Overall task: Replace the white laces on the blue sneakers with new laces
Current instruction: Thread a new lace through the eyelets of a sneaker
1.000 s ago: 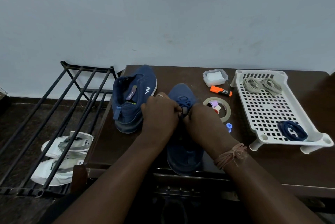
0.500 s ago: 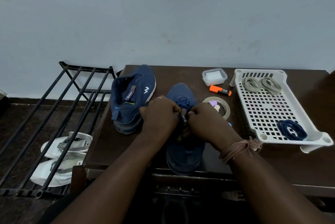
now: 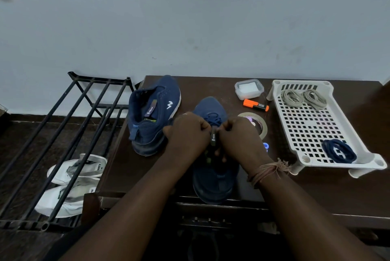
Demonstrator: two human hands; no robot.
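A dark brown table stands against a pale wall. Both hands meet over the near blue sneaker, which lies toe-away at the table's front edge. The left hand and right hand are each curled closed, fingers pinched at the tongue and the dark blue lace threaded through the upper eyelets; what exactly each grips is hidden. Just left of the left hand sits the second blue sneaker, apparently unlaced. Right of the right hand lie a tape roll and an orange marker, with a small lidded box beyond. Farther right, a white perforated tray holds grey laces and a coiled dark blue lace.
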